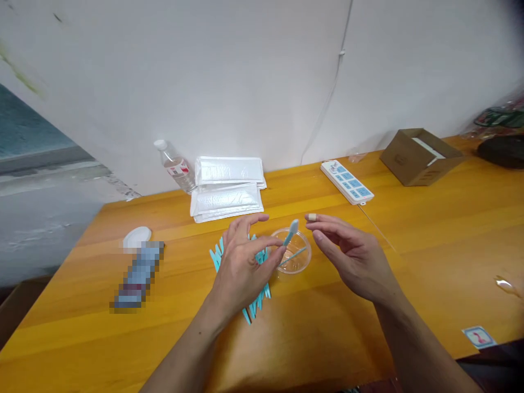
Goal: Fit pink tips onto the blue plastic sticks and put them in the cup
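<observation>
My left hand pinches a small light-blue plastic stick between thumb and index finger. Its pale, wider end points up and to the right. Behind and below it stands a clear round plastic tub, with one thin light-blue stick lying inside. Under my left hand a pile of similar blue sticks lies on the table, partly covered by the hand. To the right of the tub hovers my right hand, fingers and thumb apart, nothing held. A pale band wraps one of its fingertips.
Along the wall stand a plastic bottle, stacked white padded packets, a power strip and an open cardboard box. A white lid and a pixelated object lie left on the wooden table.
</observation>
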Motion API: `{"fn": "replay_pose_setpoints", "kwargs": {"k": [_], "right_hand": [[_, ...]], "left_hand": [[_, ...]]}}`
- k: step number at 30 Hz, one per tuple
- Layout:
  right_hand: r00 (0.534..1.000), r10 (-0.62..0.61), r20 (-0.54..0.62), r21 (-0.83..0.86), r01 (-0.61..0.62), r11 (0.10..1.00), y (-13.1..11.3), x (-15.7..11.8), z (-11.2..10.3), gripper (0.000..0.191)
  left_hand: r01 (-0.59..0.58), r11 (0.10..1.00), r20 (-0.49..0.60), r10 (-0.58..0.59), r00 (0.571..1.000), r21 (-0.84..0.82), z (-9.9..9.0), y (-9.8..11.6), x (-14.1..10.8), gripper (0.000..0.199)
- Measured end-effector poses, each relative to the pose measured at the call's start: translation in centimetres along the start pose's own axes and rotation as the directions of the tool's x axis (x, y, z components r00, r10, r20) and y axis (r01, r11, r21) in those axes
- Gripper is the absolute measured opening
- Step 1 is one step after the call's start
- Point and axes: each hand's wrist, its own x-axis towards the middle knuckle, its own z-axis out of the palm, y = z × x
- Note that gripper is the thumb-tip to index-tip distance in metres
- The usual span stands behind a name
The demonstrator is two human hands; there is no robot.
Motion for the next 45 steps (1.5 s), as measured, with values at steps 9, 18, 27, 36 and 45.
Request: {"fn": "replay_pose_setpoints", "kwargs": {"k": [9,18,27,36,45], "right_hand": [[0.979,0.093,0.182,-0.027,-0.09,0.996,1.0,-0.8,1.5,0.088],[0.994,0.092,0.054,0.039,-0.094,0.995,3.4,-2.9,5.3,0.074],[0.998,0.05,-0.035,-0.036,-0.051,0.998,2.7,-3.4,5.4,0.077],[1.0,0.017,0.025,-0.114,-0.014,0.993,3.5,-3.5,4.9,0.083],[0.984,-0.109,0.142,-0.24,0.141,0.96,1.7,-3.5,2.3,0.093]], "left_hand": [[0.216,0.966,0.101,-0.204,0.974,-0.138,-3.4,-2.9,-2.6,0.018],[0.716,0.544,0.047,-0.809,0.586,0.437,-3.9,-10.9,-9.5,0.05],[0.69,0.598,0.162,-0.791,0.59,0.408,-2.2,-10.9,-7.7,0.05],[0.787,0.613,0.269,-0.77,0.578,0.066,-2.1,-13.1,-9.6,0.047],[0.312,0.865,-0.491,-0.483,0.725,-0.392,-7.0,-1.5,-4.2,0.016]]}}
